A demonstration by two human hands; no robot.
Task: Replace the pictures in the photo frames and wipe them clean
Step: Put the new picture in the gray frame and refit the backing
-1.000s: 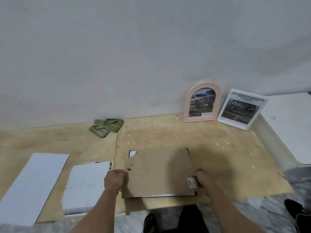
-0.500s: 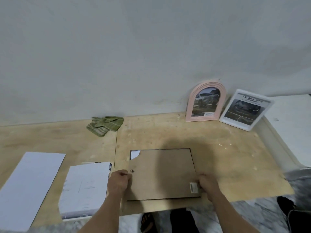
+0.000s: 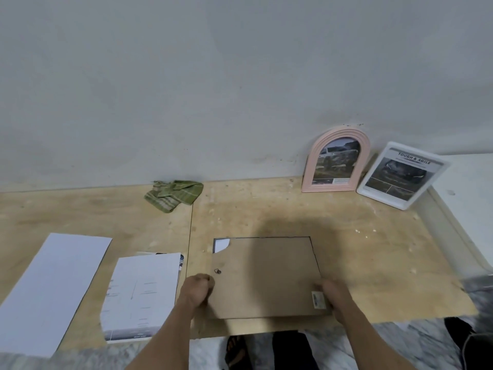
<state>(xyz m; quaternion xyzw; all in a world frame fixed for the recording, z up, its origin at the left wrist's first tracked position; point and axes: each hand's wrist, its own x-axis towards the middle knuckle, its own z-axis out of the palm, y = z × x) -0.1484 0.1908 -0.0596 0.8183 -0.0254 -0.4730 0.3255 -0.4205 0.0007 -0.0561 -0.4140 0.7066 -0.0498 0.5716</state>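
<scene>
Head view, looking down at a plywood work surface (image 3: 266, 209) set against a grey wall (image 3: 213, 76).

Face-down frame (image 3: 264, 276) lies flat near the near edge, brown backing board up. Small metal hanger loop (image 3: 217, 271) near its left edge; a barcode sticker (image 3: 318, 299) at the near right corner. Far left corner of the board is cut away, white paper showing in the gap (image 3: 220, 244).

Left hand (image 3: 197, 289) at the frame's left edge, fingers curled in, gripping the edge; fingertips hidden under the knuckles. Right hand (image 3: 334, 297) at the near right corner, fingers curled round the corner just beside the sticker, holding it.

Left of the frame, just beside it: a printed sheet (image 3: 141, 297) lying blank side up, faint print showing through, a dark strip along its near edge. It rests on another print, only a sliver visible. Further left, a long white sheet (image 3: 50, 292), apart from the first.

Far side, by the wall: crumpled green striped cloth (image 3: 173, 194). To the right, a pink arched frame (image 3: 336, 160) propped against the wall, vehicle picture inside. Just beside it, a white rectangular frame (image 3: 402, 174) leaning tilted, headline reading "TOUGH & AGILE".

Marbled floor (image 3: 400, 340) below the near edge.
</scene>
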